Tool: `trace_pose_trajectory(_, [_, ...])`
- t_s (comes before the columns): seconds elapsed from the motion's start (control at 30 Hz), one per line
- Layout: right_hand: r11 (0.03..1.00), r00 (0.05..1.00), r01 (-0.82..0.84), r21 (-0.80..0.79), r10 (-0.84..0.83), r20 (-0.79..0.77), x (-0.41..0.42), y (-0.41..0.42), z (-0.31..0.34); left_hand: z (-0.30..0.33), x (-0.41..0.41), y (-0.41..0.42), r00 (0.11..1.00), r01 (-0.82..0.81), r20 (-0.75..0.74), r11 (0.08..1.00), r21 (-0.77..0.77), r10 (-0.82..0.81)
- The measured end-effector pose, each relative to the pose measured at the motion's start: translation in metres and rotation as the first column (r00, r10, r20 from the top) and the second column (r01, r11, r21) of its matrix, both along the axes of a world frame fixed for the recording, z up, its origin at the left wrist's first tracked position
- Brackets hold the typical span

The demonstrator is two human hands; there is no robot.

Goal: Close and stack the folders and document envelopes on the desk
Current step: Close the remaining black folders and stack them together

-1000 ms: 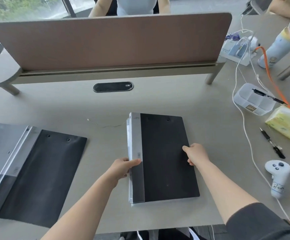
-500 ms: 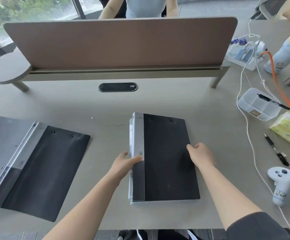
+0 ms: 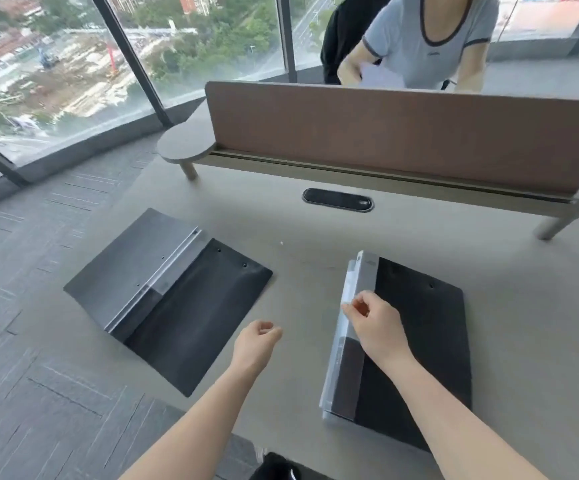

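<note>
Closed folder: a black folder (image 3: 419,348) with a grey spine lies shut on the desk (image 3: 298,237), at the right in front of the person; clear plastic edges stick out along its spine side, so it may be more than one item already stacked, though that cannot be told for sure.
Open folder: a second black folder (image 3: 166,296) lies spread flat at the left, well apart from the closed one, its grey inner flap and spine strip showing.
Right hand: the right hand (image 3: 374,323) rests on the spine edge of the closed folder, fingers curled at that edge; whether it pinches the edge or only touches it cannot be told.
Left hand: the left hand (image 3: 258,341) hangs over the bare desk between the two folders, fingers loosely curled, holding nothing.
Done: one folder appears shut and squared up.
Left to do: by this view, the open folder needs closing and then placing on the closed one.
Envelopes: no separate envelope is clearly seen.
</note>
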State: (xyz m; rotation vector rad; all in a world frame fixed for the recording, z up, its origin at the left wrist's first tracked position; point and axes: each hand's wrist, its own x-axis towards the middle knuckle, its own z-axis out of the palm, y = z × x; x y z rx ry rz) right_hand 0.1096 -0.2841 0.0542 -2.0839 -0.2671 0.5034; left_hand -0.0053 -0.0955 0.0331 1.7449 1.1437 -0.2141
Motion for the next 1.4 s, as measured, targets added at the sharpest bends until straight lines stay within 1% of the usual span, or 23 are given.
trace_pose_trajectory(0.13, [0.973,0.977,-0.207,-0.100,0.200,-0.073,-0.024,0.057,-0.007,0.001,-0.017,0.047,0.998,-0.057,0.018,0.996,0.072,0.056])
trace_pose_trajectory(0.23, [0.950,0.956,-0.276,-0.148,0.255,-0.146,-0.032,0.100,-0.022,-0.005,-0.021,0.090,0.998,-0.064,0.038,0.987,0.149,0.059])
trace_pose_trajectory(0.3, [0.945,0.946,-0.281,-0.169,0.242,-0.216,-0.038,0.129,-0.033,-0.010,-0.022,0.119,0.999,-0.041,0.043,0.979,0.199,0.033])
trace_pose_trajectory(0.37, [0.951,0.938,-0.250,-0.184,0.191,-0.288,-0.044,0.157,-0.043,-0.017,-0.023,0.150,0.999,0.022,0.025,0.962,0.271,-0.030])
trace_pose_trajectory(0.47, [0.950,0.929,-0.196,-0.241,0.102,-0.356,-0.049,0.196,-0.056,-0.027,-0.021,0.193,0.989,0.138,-0.016,0.897,0.419,-0.145])
trace_pose_trajectory(0.6, [0.945,0.941,-0.068,-0.320,-0.046,-0.336,-0.049,0.231,-0.068,-0.033,-0.019,0.238,0.954,0.295,-0.129,0.761,0.578,-0.271])
trace_pose_trajectory(0.67, [0.932,0.935,0.021,-0.361,-0.147,-0.323,-0.047,0.246,-0.073,-0.038,-0.016,0.260,0.937,0.348,-0.192,0.715,0.606,-0.292])
trace_pose_trajectory(0.73, [0.912,0.925,0.122,-0.391,-0.247,-0.287,-0.043,0.257,-0.078,-0.043,-0.015,0.276,0.921,0.390,-0.242,0.695,0.604,-0.306])
trace_pose_trajectory(0.87, [0.867,0.888,0.238,-0.438,-0.377,-0.263,-0.035,0.271,-0.083,-0.055,-0.013,0.298,0.908,0.417,-0.287,0.699,0.581,-0.304])
trace_pose_trajectory(1.03, [0.853,0.853,0.315,-0.416,-0.446,-0.270,-0.029,0.273,-0.085,-0.062,-0.013,0.306,0.913,0.406,-0.268,0.722,0.559,-0.306])
trace_pose_trajectory(1.17, [0.855,0.825,0.375,-0.359,-0.484,-0.291,-0.030,0.270,-0.091,-0.062,-0.012,0.308,0.915,0.402,-0.268,0.725,0.559,-0.301])
trace_pose_trajectory(1.27, [0.843,0.785,0.438,-0.313,-0.528,-0.324,-0.030,0.268,-0.091,-0.060,-0.010,0.309,0.916,0.401,-0.271,0.727,0.557,-0.297])
trace_pose_trajectory(1.4, [0.842,0.737,0.507,-0.185,-0.535,-0.413,-0.037,0.270,-0.086,-0.058,-0.011,0.309,0.913,0.408,-0.276,0.724,0.557,-0.302])
